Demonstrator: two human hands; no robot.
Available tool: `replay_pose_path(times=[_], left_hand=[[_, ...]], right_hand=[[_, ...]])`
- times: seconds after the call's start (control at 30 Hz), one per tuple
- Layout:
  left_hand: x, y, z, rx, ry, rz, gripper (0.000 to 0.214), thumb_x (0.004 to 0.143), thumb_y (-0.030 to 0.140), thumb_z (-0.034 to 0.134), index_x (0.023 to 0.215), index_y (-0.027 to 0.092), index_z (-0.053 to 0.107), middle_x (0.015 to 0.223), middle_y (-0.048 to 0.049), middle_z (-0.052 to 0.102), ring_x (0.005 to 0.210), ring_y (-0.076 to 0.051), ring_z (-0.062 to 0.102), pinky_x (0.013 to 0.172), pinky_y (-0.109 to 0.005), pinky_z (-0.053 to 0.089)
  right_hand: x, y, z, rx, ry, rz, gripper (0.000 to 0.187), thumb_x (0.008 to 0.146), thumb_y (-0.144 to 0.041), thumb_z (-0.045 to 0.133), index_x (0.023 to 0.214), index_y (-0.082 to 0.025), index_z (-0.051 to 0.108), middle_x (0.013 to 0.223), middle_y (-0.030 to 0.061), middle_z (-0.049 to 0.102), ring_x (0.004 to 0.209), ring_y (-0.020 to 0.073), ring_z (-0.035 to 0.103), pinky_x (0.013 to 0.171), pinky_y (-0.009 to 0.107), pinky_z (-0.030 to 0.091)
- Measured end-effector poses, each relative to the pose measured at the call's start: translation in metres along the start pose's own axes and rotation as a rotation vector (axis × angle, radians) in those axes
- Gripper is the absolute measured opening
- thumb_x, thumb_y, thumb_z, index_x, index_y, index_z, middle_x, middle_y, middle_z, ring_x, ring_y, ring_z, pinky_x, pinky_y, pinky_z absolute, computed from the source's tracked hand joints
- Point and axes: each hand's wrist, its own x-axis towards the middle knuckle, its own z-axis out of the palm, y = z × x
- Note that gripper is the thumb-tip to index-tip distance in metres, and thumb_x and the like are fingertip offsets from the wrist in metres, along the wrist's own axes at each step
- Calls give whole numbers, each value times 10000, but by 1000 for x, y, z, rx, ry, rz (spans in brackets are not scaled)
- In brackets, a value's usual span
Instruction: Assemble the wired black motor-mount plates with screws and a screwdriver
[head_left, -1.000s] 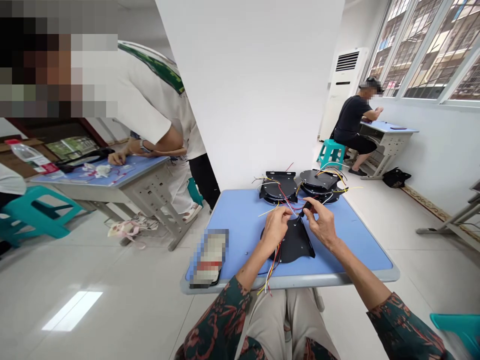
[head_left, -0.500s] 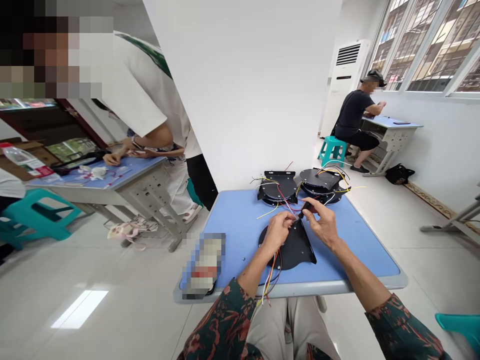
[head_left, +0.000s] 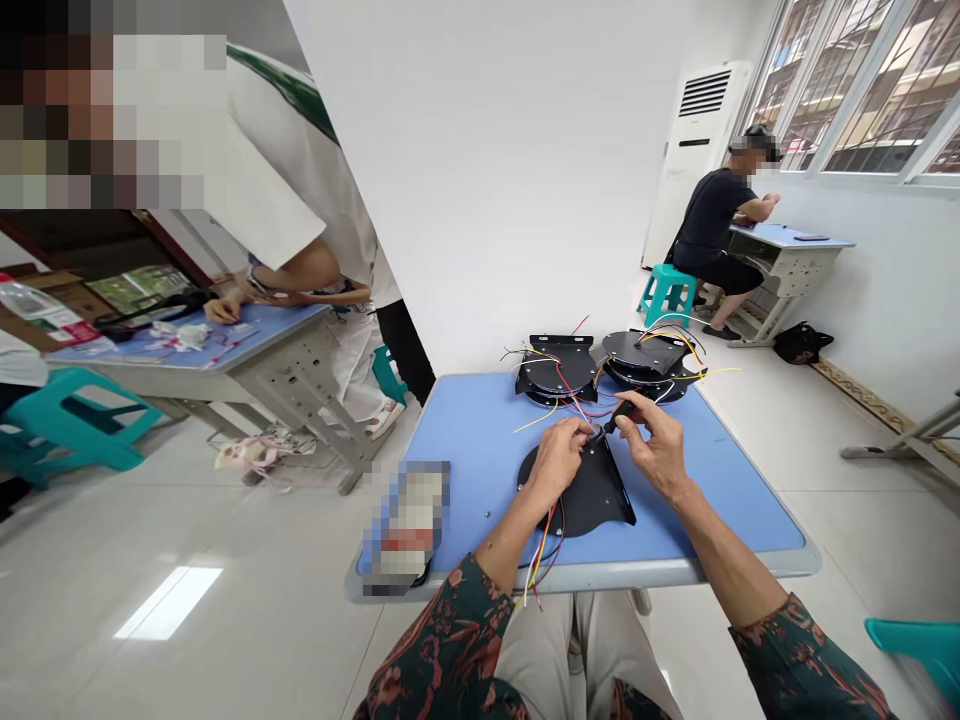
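Note:
A black round metal plate assembly [head_left: 592, 505] lies near the front of the blue table, one edge bent up on its right side. My right hand [head_left: 656, 445] is closed around the black handle of a screwdriver [head_left: 616, 416], tilted with its tip down toward the plate's far corner. My left hand [head_left: 556, 460] rests over the plate, its fingers pinched together beside the screwdriver tip; what they pinch is too small to make out. Red, yellow, white and black wires [head_left: 536, 570] trail from the plate over the table's front edge.
Further back on the blue table [head_left: 472, 430] are a wired black plate assembly [head_left: 556, 372] and a stack of similar assemblies [head_left: 645, 360]. A blurred-out object [head_left: 409, 525] lies at the left. People sit or lean at other tables. A teal stool [head_left: 919, 650] stands right.
My right hand has shifted slightly right, and the screwdriver leans over more. My left hand stays at the same corner of the plate. The view has moved a little.

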Motion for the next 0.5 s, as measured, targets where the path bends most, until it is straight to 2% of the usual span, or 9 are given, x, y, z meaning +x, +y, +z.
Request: replay_pose_path(times=[0.17, 0.5], left_hand=[[0, -1, 0, -4, 5, -2, 242, 868, 29, 549, 935, 186, 720, 890, -33, 722, 795, -161, 647, 805, -281, 533], [0, 5, -2, 49, -45, 30, 283, 850, -11, 540, 931, 182, 730, 946, -50, 731, 888, -189, 660, 882, -310, 517]], right_hand=[[-1, 0, 0, -27, -15, -57, 262, 991, -280, 565, 1228, -220, 661, 951, 62, 740, 704, 156, 676, 716, 302, 580], [4, 1, -1, -6, -109, -72, 288, 996, -260, 531, 1249, -242, 668, 1028, 72, 748, 761, 167, 663, 724, 312, 564]])
